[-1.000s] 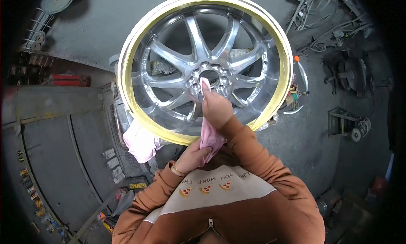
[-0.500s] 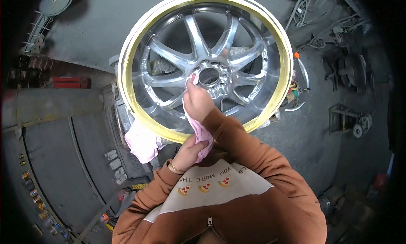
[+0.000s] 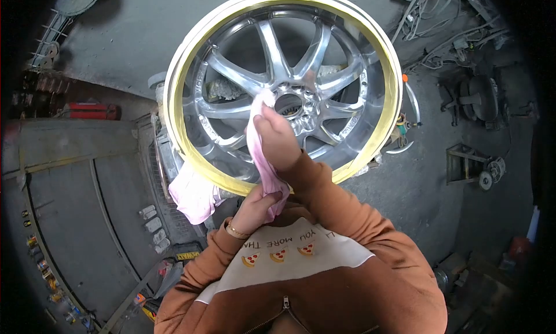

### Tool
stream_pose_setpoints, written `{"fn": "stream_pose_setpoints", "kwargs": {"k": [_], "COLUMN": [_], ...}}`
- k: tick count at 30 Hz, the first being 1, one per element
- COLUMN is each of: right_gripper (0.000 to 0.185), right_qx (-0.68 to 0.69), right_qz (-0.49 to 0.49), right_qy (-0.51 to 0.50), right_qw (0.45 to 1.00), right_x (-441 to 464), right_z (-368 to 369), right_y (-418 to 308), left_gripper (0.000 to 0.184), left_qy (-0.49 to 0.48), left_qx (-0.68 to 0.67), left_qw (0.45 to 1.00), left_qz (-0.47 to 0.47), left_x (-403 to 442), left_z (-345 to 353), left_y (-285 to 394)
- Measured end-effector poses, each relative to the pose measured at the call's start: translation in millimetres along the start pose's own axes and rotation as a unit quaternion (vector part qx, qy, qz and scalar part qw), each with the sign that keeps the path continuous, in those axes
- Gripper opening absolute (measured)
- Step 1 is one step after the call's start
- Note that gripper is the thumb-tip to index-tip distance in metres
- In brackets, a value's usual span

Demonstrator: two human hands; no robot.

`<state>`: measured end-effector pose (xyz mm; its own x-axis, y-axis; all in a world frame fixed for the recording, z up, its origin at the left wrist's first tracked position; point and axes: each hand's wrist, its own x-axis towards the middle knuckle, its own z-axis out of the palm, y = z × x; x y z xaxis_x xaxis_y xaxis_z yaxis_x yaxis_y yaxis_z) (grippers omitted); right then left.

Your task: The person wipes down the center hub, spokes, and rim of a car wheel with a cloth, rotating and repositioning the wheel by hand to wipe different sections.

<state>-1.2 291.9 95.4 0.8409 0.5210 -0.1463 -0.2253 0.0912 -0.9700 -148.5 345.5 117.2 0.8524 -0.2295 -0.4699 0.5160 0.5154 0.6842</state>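
Note:
A shiny multi-spoke wheel rim (image 3: 229, 71), with yellow tape (image 3: 387, 122) around its lip, lies face up in front of me. A pink cloth (image 3: 263, 170) stretches between my hands. My right hand (image 3: 277, 140) grips its upper part above the spokes, just below and left of the centre bore. The cloth's pale tip pokes up beside the lug holes. Near the rim's front edge, my left hand (image 3: 256, 209) is closed around the cloth's lower end, close to my chest.
Another pink cloth (image 3: 192, 196) hangs at the rim's lower left. Right of the rim are a curved white-handled item (image 3: 413, 99) and a metal-framed machine (image 3: 466, 167). Cables (image 3: 431, 21) lie at upper right. A yellow-and-black case (image 3: 188, 255) sits at lower left.
My right hand has shifted slightly right and toward me, and the cloth's tip now shows white above it. My left hand keeps nearly the same place and its hold on the cloth.

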Motion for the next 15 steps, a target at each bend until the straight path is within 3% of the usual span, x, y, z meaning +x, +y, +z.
{"fn": "stream_pose_setpoints", "kwargs": {"k": [1, 2, 4, 6, 7, 9, 10, 12, 13, 15], "right_gripper": [0.028, 0.028, 0.025, 0.026, 0.027, 0.033, 0.033, 0.042, 0.051, 0.051], "right_qx": [0.108, 0.107, -0.109, -0.070, -0.155, -0.346, -0.347, -0.610, -0.632, -0.642], "right_qz": [0.078, 0.078, -0.029, -0.021, -0.035, -0.111, -0.110, -0.004, -0.018, -0.022], "right_qy": [-0.021, -0.020, 0.135, 0.143, 0.142, 0.148, 0.149, 0.055, 0.020, 0.012], "right_qw": [0.991, 0.991, 0.984, 0.987, 0.977, 0.920, 0.919, 0.791, 0.775, 0.766], "right_x": [-11, -11, -6, 14, 20, 27, 23, 12, 8, 3], "right_z": [5, 0, -10, -16, -14, -3, -5, -17, -26, -33], "right_y": [-37, -34, -12, 11, 11, 10, 6, -11, -14, -19], "left_gripper": [0.017, 0.019, 0.022, 0.025, 0.025, 0.027, 0.027, 0.030, 0.030, 0.032], "left_qy": [-0.001, 0.009, 0.016, 0.079, 0.078, 0.127, 0.125, 0.086, 0.084, 0.075], "left_qx": [-0.001, 0.014, 0.033, 0.067, 0.067, 0.008, 0.008, -0.013, -0.014, 0.068], "left_qw": [1.000, 0.999, 0.998, 0.994, 0.994, 0.992, 0.992, 0.995, 0.995, 0.994], "left_qz": [0.000, -0.028, -0.052, -0.023, -0.025, -0.004, -0.005, -0.052, -0.049, -0.048], "left_x": [-1, -1, 1, 5, 6, 9, 10, 15, 16, 16], "left_z": [1, 3, 3, 3, 4, 7, 4, -2, 1, 12], "left_y": [1, 3, 4, -3, -3, 0, -3, -3, 0, 5]}}
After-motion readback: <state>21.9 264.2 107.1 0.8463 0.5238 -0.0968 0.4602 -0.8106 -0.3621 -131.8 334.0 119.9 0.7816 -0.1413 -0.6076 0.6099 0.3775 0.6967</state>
